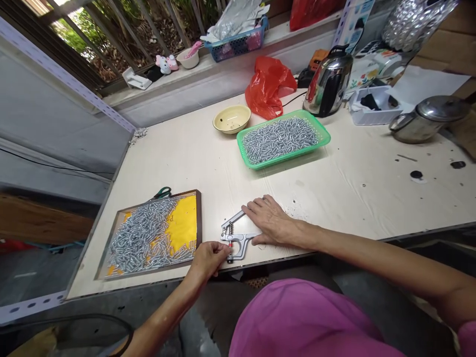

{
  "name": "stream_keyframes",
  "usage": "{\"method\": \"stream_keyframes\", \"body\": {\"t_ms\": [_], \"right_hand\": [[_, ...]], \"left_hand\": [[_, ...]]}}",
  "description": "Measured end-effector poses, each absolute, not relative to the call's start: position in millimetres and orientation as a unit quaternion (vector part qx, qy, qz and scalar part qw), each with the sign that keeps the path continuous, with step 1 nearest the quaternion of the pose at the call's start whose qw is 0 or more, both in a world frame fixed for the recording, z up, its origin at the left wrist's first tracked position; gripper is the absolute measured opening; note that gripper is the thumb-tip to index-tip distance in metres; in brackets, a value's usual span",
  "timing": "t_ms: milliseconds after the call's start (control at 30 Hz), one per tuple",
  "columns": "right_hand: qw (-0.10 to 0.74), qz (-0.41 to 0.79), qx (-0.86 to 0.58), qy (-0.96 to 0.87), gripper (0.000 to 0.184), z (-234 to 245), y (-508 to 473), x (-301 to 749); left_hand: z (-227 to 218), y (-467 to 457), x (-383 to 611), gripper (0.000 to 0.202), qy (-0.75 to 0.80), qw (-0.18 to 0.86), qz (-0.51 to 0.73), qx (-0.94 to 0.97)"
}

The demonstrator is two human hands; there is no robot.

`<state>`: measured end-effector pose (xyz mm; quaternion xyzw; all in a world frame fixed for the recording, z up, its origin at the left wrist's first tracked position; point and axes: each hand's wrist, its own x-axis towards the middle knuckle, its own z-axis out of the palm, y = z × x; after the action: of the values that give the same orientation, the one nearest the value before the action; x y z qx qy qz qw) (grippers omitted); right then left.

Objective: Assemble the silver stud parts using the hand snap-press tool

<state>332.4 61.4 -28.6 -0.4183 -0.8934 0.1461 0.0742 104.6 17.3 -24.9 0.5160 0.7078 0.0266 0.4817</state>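
Note:
A grey metal hand press pliers [241, 244] with a spring and a red part lies on the table near its front edge. My right hand [273, 220] is closed around its two handles at their right end. At the tool's jaw, my left hand [211, 257] pinches with thumb and forefinger; whatever is between the fingertips is too small to make out. Left of it sits a shallow wooden-framed tray [199, 213] with a yellow bottom, holding a heap of small silvery metal pins [143, 235].
Further back stand a green plastic basket [256, 165] full of similar pins, a cream enamel bowl [232, 119], a red plastic bag [266, 87] and a steel kettle [329, 82]. Scissors [162, 192] lie behind the tray. A metal teapot [427, 119] stands at right.

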Motion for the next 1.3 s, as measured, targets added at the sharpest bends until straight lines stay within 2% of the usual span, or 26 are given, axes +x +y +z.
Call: {"method": "stream_keyframes", "body": {"t_ms": [167,333,400,500,600,667,800,1033,1300], "right_hand": [[0.095,0.161,-0.418,-0.889,0.06,-24.6,52.9,334.9],[0.117,0.172,-0.42,-0.883,0.045,-27.2,46.2,334.8],[0.122,0.171,-0.416,-0.885,0.043,-30.3,45.1,333.2],[0.133,0.177,-0.413,-0.883,0.051,-34.0,44.6,332.0],[0.129,0.19,-0.41,-0.883,0.068,-32.0,44.1,335.2],[0.111,0.189,-0.432,-0.875,0.072,-27.3,43.5,339.1],[0.067,0.16,-0.456,-0.873,0.045,-19.7,43.2,343.2],[0.054,0.153,-0.432,-0.887,0.007,-32.1,47.9,338.1],[0.076,0.178,-0.455,-0.869,0.015,-25.1,51.6,342.2]], "left_hand": [[-23.1,14.0,100.9,0.045,0.716,0.447,0.011,0.537],[-11.0,6.6,110.5,0.032,0.66,0.249,0.095,0.703],[-9.1,9.3,121.0,0.028,0.598,0.194,0.1,0.771],[-12.0,22.2,137.1,0.044,0.52,0.138,0.062,0.841],[-15.8,37.0,146.8,0.054,0.478,0.138,-0.002,0.868],[-16.0,42.7,150.3,0.056,0.466,0.14,-0.037,0.873],[-11.0,45.8,157.1,0.057,0.463,0.117,-0.073,0.876],[-6.2,48.8,164.6,0.027,0.465,0.104,-0.117,0.872],[-11.2,49.5,163.7,0.03,0.483,0.089,-0.104,0.865]]}}
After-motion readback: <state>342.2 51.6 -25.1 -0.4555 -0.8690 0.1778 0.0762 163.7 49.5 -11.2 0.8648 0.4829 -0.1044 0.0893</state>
